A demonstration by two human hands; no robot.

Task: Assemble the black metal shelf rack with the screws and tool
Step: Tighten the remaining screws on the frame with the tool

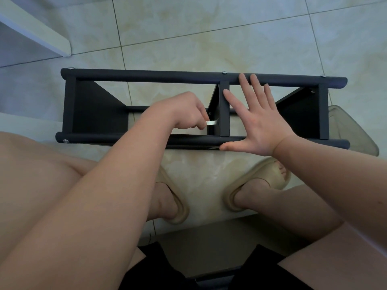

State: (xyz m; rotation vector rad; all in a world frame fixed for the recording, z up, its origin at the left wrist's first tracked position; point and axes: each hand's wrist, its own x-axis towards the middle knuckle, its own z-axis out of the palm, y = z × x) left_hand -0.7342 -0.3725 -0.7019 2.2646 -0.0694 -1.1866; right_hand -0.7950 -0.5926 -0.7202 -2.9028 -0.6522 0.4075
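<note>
Here the black metal shelf rack (146,77) sits on the pale tiled floor (188,28), just ahead of the person's feet in tan slippers (257,185). Two round rails run its length, joined by three flat matte panels. Silver screw heads (224,72) show on the rails (one at the near left end, three along the far rail). The left hand (186,110) curls round a small silver tool (211,122), whose tip is at the middle panel (224,114). The right hand (257,124) is spread wide and flat over the rack, thumb on the near rail, fingertips at the far one.
</note>
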